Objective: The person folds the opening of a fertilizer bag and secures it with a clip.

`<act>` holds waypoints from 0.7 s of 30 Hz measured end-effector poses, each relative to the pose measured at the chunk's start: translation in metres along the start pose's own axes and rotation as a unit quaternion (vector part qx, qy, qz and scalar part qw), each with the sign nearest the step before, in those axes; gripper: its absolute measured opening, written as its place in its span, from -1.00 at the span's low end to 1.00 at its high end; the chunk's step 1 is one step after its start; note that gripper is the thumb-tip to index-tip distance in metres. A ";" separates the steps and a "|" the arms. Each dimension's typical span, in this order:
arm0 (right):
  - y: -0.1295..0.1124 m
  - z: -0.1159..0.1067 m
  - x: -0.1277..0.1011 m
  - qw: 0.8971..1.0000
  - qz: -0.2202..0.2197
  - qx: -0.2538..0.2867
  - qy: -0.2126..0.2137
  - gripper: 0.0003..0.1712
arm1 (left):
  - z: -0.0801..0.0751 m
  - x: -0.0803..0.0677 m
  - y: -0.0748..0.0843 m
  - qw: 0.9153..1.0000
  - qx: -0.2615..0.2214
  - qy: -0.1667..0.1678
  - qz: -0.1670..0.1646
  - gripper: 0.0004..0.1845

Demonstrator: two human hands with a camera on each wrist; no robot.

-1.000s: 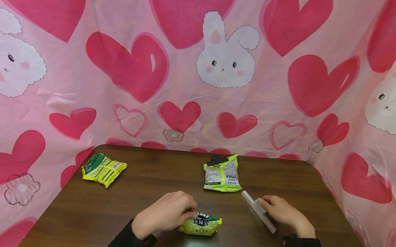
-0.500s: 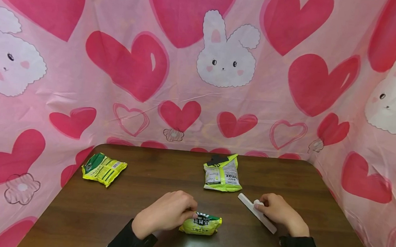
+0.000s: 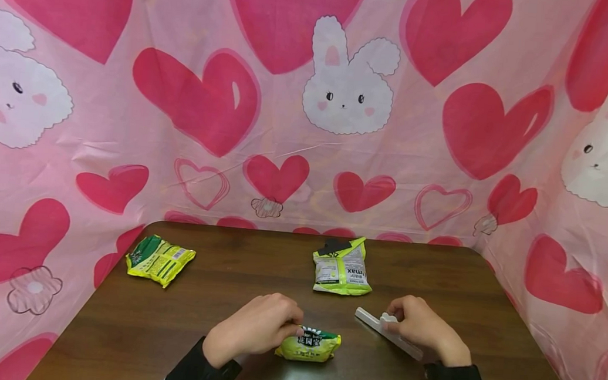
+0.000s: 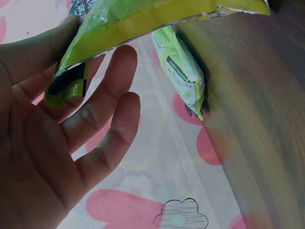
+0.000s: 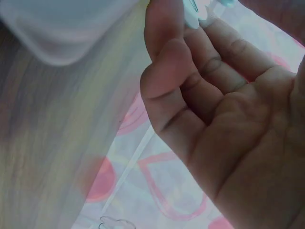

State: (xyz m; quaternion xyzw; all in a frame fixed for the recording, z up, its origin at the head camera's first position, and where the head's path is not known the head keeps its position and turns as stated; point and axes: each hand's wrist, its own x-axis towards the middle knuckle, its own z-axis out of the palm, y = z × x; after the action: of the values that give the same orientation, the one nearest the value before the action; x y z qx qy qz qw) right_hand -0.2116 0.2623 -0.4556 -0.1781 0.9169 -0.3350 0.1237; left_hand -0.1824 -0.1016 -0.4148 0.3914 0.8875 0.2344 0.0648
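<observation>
My left hand (image 3: 259, 323) pinches the top left corner of a yellow-green packet (image 3: 310, 348), which stands on the table near its front. In the left wrist view, thumb and index finger hold the packet's end (image 4: 143, 28) while the other fingers spread loosely below. My right hand (image 3: 424, 328) grips the small grip of a long white bag clip (image 3: 374, 321), which slants to the right of the packet. Part of the clip is under the fingers. A blurred corner of the white clip (image 5: 62, 28) fills the upper left of the right wrist view.
At the back middle lies a lime-and-grey packet (image 3: 343, 272) with a black clip (image 3: 334, 247) across its top. Another yellow and green packet (image 3: 160, 260) lies at the back left. A pink cloth (image 3: 281, 135) with hearts and rabbits hangs behind the brown table (image 3: 240, 262).
My right hand has shifted left and slightly away from me, bringing the white clip nearer the packet and turning it flatter. The left hand and its packet have stayed in place.
</observation>
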 end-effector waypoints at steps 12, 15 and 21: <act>-0.018 0.017 0.011 0.999 -0.045 -0.010 -0.013 -0.82 | 0.000 0.001 -0.001 1.000 -0.003 -0.001 0.001 -0.69; -0.023 0.018 0.011 0.999 -0.049 -0.009 -0.019 -0.80 | 0.000 0.001 -0.001 1.000 -0.002 -0.001 0.002 -0.69; -0.034 0.019 0.012 0.997 -0.070 -0.010 -0.009 -0.80 | 0.001 0.001 -0.001 1.000 -0.001 0.001 0.001 -0.67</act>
State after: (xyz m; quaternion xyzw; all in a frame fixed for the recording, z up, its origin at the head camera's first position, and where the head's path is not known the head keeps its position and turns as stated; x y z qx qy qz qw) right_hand -0.2079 0.2222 -0.4485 -0.2463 0.9044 -0.3317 0.1065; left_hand -0.1836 -0.1017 -0.4159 0.3924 0.8868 0.2357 0.0638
